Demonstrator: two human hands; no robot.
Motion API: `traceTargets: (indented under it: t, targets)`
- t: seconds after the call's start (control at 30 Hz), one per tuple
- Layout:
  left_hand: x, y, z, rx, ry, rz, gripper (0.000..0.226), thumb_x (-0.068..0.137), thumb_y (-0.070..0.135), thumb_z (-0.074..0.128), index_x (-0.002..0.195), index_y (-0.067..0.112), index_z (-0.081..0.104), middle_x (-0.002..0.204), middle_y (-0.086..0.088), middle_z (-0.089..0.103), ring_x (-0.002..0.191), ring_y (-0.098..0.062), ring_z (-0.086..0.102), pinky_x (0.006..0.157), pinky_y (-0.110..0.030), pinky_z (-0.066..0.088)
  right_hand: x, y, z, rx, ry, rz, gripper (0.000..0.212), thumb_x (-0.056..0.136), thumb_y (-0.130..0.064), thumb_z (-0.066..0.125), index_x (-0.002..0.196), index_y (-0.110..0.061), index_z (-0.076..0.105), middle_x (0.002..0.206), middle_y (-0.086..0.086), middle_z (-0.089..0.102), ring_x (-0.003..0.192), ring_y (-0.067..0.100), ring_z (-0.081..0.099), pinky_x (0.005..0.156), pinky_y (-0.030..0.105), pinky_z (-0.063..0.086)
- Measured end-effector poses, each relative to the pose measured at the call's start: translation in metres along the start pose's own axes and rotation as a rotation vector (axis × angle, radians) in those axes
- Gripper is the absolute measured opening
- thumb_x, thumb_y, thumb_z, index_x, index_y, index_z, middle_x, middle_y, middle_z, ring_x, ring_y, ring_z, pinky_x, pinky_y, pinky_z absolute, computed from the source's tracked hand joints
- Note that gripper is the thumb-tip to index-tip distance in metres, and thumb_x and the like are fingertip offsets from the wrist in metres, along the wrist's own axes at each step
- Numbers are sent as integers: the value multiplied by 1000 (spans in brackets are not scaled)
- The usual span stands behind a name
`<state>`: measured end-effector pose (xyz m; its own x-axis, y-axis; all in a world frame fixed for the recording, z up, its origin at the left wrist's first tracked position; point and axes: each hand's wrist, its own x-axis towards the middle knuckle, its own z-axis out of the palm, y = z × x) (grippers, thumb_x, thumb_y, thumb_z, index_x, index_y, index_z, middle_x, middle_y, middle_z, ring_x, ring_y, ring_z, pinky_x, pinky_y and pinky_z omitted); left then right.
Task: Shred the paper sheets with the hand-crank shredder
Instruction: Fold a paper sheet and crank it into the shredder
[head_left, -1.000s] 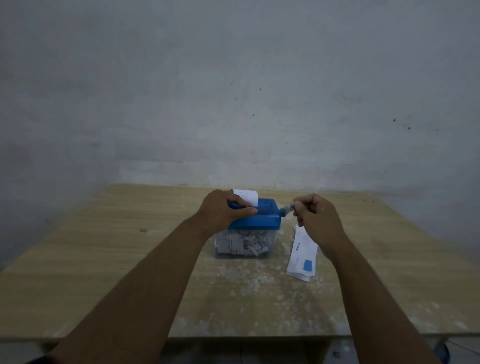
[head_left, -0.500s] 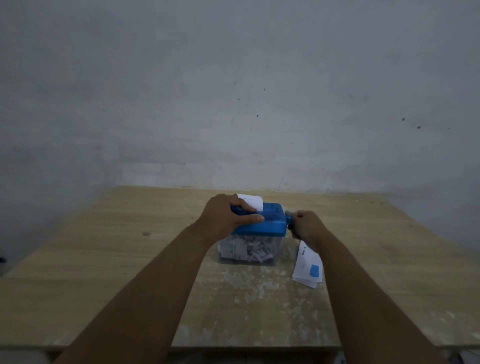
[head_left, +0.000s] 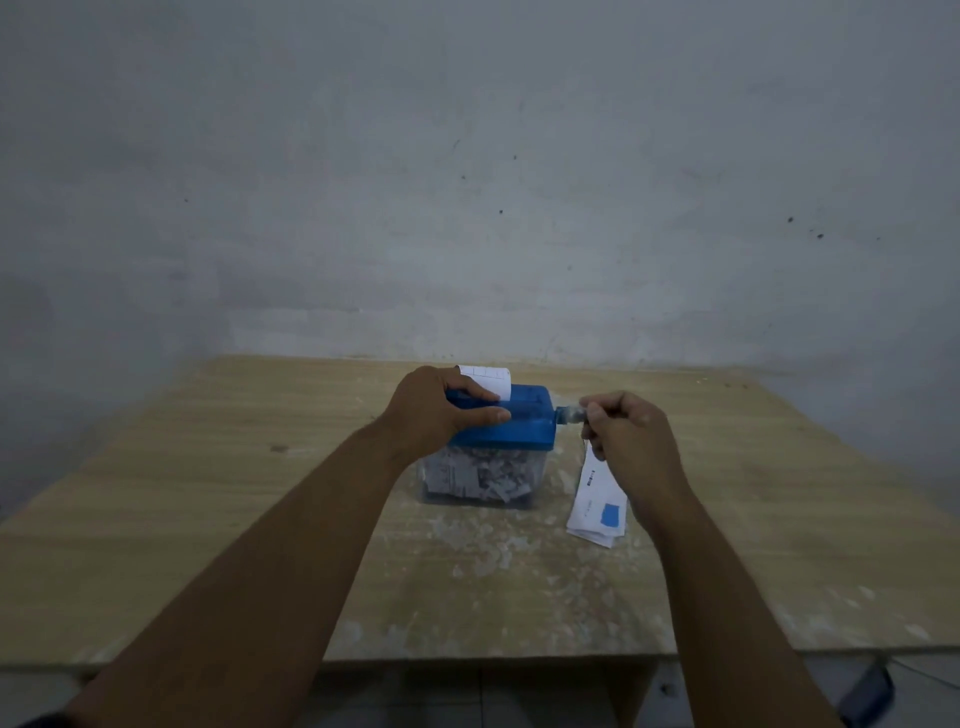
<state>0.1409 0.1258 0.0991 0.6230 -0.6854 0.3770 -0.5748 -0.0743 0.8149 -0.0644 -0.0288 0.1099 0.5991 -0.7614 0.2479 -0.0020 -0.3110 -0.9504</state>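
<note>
Left grip (head_left: 447, 410) at frame centre, fingers and thumb clasped over the shredder (head_left: 519, 426) top, holding it; right grip (head_left: 626, 428) just right of it, fist curled round the crank (head_left: 570, 414); both bare forearms reaching up from the lower corners

Head view: both hands on the shredder (head_left: 519, 434), mid-table.
Left hand (head_left: 441, 410) grips the shredder's blue top from its left end, thumb along the near edge. A white sheet (head_left: 488, 381) stands upright in the slot, touching the fingers. Right hand (head_left: 631, 431) is fisted round the crank (head_left: 569, 414) on the shredder's right. The clear bin (head_left: 478, 475) holds shreds. Stack of sheets (head_left: 597, 506) lies flat just right of the bin. Paper flecks dot the table (head_left: 208, 493) nearer in.
</note>
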Motion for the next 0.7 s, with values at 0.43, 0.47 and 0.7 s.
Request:
traceTargets:
  t: [0.43,0.47,0.7]
  targets:
    - [3,-1,-3,29,-38,12,27,74,44,93,97,32,87,98,19,77,91,6,67,73,-9,53,82,-8,14,-120,-72,-19,32,105,-37,61,92,-9,69,74,6,67,65,20,55,64,37,49]
    - [2,-1,-3,23,-44,17,26,74,44,93,97,32,87,98,18,77,91,6,67,73,-8,53,87,-3,17,-155,-76,-4,34,105,-37,60,91,-8,69,76,7,68,65,21,56,66,38,51]
    - [0,-4,0,-11,-19,8,26,73,44,95,94,32,87,101,12,76,94,-5,68,70,-11,53,73,62,27,-211,-213,272,31,109,-22,52,89,-1,62,71,12,58,59,20,48,60,34,42]
